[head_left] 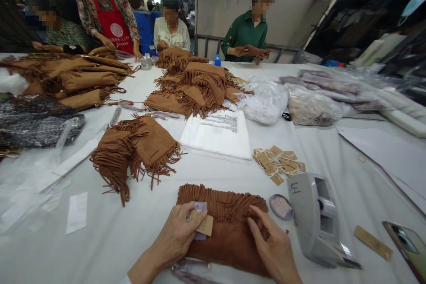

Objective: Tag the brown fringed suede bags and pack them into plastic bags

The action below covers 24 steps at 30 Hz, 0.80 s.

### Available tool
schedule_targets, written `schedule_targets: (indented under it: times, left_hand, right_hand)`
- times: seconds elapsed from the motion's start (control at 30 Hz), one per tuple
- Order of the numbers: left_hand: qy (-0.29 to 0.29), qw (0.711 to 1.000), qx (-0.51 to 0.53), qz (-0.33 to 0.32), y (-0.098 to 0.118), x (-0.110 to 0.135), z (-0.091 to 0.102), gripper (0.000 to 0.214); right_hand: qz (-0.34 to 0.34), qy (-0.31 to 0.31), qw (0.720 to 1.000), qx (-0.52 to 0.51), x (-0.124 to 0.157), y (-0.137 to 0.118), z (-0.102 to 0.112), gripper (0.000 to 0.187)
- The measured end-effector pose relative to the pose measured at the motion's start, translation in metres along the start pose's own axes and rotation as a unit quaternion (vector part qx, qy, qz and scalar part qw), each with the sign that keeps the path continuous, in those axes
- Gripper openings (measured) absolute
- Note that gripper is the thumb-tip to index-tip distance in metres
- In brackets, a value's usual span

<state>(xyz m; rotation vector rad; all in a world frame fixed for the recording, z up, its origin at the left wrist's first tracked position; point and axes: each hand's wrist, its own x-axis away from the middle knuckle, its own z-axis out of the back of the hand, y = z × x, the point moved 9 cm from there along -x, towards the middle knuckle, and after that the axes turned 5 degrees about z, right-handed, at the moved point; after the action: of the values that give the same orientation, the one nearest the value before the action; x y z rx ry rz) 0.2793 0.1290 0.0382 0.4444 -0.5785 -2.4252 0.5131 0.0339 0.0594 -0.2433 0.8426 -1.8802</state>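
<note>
A brown suede fringed bag [229, 244] lies in front of me on the white table, its fringe along the far edge. My left hand [178, 235] rests over the bag's left side, thumb and fingers closed on a tan cardboard tag [205, 225]. A small clear plastic packet [199, 207] shows behind that tag, under the same fingers. On the right part of the fringe, my right hand [271, 242] touches the strands with its fingertips, thumb and forefinger apart. Part of the bag is hidden under both hands.
A tape dispenser [314, 217], a round dish [281, 207], string tags [278, 163] and a phone [408, 246] are at right. More fringed bags [153, 140] lie ahead, beside stacked white sheets [218, 135]. Several co-workers stand or sit across the table, one holding a brown piece [248, 51].
</note>
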Motion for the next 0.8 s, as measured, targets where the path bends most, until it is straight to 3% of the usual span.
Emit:
schedule_targets:
  times: [0.2, 0.33, 0.53, 0.67, 0.8]
  left_hand:
    - [-0.046, 0.996, -0.070, -0.026, 0.014, -0.002, -0.027, 0.065]
    - [-0.045, 0.993, -0.102, -0.040, 0.021, -0.006, -0.034, 0.062]
    - [-0.035, 0.994, -0.094, -0.037, 0.031, -0.008, -0.023, 0.070]
    - [-0.004, 0.996, -0.082, -0.030, 0.027, -0.002, -0.007, 0.083]
    - [0.026, 0.994, -0.103, -0.021, 0.012, 0.021, 0.005, 0.083]
  right_hand:
    - [-0.129, 0.114, 0.984, 0.054, 0.033, 0.062, 0.061, 0.049]
    - [-0.185, 0.134, 0.970, 0.079, 0.065, 0.084, 0.077, 0.050]
    - [-0.220, 0.090, 0.970, 0.046, 0.095, 0.094, 0.053, 0.049]
    - [-0.186, 0.097, 0.977, 0.028, 0.083, 0.091, 0.036, 0.048]
    - [-0.198, 0.081, 0.977, 0.017, 0.070, 0.098, 0.026, 0.052]
